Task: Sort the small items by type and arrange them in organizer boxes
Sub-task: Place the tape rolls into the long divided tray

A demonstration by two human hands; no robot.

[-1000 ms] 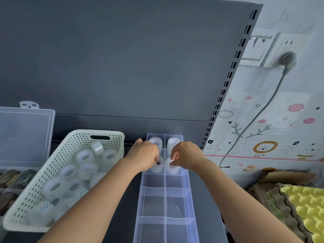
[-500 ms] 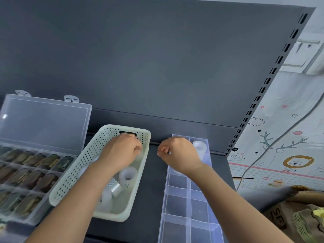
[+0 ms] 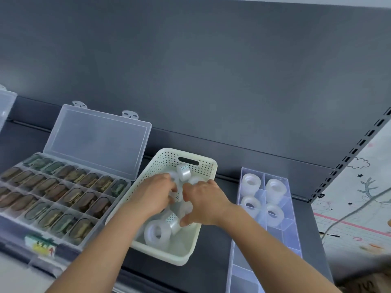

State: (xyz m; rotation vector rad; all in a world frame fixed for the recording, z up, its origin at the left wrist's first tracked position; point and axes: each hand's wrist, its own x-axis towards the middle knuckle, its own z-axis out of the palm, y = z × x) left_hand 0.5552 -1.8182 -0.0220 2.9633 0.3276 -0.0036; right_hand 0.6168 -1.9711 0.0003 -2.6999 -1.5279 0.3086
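- Both hands are now down in the basket [image 3: 169, 159]; half a second ago only the left one was there, while the right hovered over the gap beside the divided tray [image 3: 282, 236].
- At far left, a clear organizer box [image 3: 97, 144] stands on the dark shelf [image 3: 213, 271] with its lid raised. Its compartments are filled with brown and green items [image 3: 63, 193], too blurred to name.
- Just right of it sits the pale perforated basket, holding a loose heap of clear tape rolls [image 3: 157, 230]. One roll [image 3: 183, 172] is propped up on edge near the far wall.
- Left hand [image 3: 154, 194] reaches in from the left, fingers curled among the rolls.
- Right hand [image 3: 204, 203] sits close against it, fingers curled downward and thumb low, with a dotted roll [image 3: 176, 196] between the two. I cannot tell whether either hand has actually clamped a roll.
- Well right of the basket, the long clear tray holds four sorted rolls [image 3: 251, 181], one in each of its four farthest compartments; the nearer compartments hold nothing.
- A cartoon wall mat [image 3: 359, 187] crossed by a grey cable [image 3: 349, 214] fills the right edge.
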